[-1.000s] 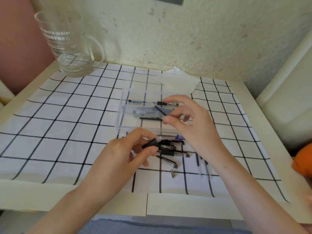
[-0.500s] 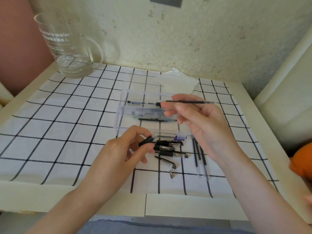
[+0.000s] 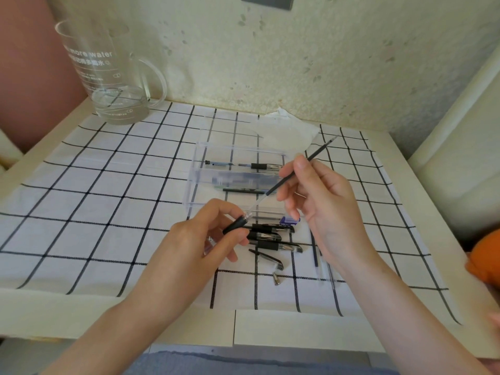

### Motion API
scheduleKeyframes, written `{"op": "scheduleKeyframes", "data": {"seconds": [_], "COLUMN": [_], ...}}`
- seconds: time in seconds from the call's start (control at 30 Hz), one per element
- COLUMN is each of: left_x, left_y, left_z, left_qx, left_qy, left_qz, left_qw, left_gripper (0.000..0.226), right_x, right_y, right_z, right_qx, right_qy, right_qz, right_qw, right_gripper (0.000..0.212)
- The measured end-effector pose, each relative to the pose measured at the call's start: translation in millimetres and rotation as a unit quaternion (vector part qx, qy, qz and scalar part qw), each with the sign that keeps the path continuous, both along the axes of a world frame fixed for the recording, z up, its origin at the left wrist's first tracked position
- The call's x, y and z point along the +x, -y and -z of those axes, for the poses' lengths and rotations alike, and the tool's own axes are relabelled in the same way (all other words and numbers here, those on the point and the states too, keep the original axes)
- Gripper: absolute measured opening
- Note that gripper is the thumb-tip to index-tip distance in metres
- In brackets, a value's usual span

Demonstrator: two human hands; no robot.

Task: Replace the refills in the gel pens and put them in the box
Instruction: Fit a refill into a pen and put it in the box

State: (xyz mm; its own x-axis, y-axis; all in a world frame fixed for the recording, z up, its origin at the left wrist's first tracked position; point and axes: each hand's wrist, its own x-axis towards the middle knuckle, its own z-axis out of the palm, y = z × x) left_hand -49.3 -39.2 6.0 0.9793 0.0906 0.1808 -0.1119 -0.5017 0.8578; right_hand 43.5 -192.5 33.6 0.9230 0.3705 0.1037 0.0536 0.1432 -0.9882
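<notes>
Glass jug (image 3: 108, 77): far left corner of the tabletop (image 3: 176, 323), upright, well apart from the work
Left grip (image 3: 194, 247): fingers and thumb curled round a pen barrel (image 3: 234, 226), held above the checked cloth (image 3: 81, 185). The barrel's open mouth faces up and to the right, black rubber sleeve foremost
Refill (image 3: 273, 191): long axis slanted, low left to high right. Clear rear end at the barrel mouth, touching it or just inside, cannot tell which. Writing point high at the far right
Box (image 3: 193, 182): clear, open, behind the refill; a pen and other thin pieces lie in it lengthwise
Loose pens (image 3: 273, 236): on the cloth just beside the box's near wall, below the two grips, lying left to right; a metal tip cone (image 3: 276, 278) lies nearer the viewer
Right grip (image 3: 319, 201): thumb and fingertips pinch the refill about mid-length, on its dark stretch
Spare refills (image 3: 313, 250): on the cloth under the right wrist, lying near to far
Governing relation: the barrel lies down and to the left of the right grip, along the refill's own axis, and the two axes look nearly in line
Judged step: seating the refill by sliding it down-left, the right grip travelling and the left steadying. The cone is to be fitted after, and this pen is not yet in the box
</notes>
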Motion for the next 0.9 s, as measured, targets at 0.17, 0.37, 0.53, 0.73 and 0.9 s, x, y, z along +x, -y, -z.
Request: {"op": "scheduleKeyframes", "data": {"seconds": [0.17,0.37,0.53,0.73,0.9], "left_x": [0.1,0.5,1.1,0.6,0.8], "left_y": [-0.8,-0.1,-0.6,-1.6,-0.8], "left_z": [0.5,1.8,1.9,2.7,1.0], "left_qx": [-0.003,0.002,-0.005,-0.010,-0.024], "left_qy": [0.006,0.006,0.014,0.013,0.010], "left_qz": [-0.003,-0.008,-0.008,-0.015,-0.016], "left_qw": [1.000,1.000,1.000,1.000,1.000], "left_gripper": [0.015,0.015,0.018,0.024,0.020], "right_x": [0.3,-0.3,-10.8,-6.7,-6.9], "right_y": [1.3,2.5,2.1,16.6,28.4], "right_z": [-0.5,1.5,-7.9,-8.3,-5.8], "right_qx": [-0.003,-0.037,-0.186,-0.332,-0.471], "right_qy": [-0.002,0.031,0.046,0.050,0.027], "right_qz": [0.001,-0.024,-0.164,-0.182,-0.208], "right_qw": [1.000,0.999,0.968,0.924,0.857], "right_gripper": [0.029,0.026,0.021,0.007,0.014]}}
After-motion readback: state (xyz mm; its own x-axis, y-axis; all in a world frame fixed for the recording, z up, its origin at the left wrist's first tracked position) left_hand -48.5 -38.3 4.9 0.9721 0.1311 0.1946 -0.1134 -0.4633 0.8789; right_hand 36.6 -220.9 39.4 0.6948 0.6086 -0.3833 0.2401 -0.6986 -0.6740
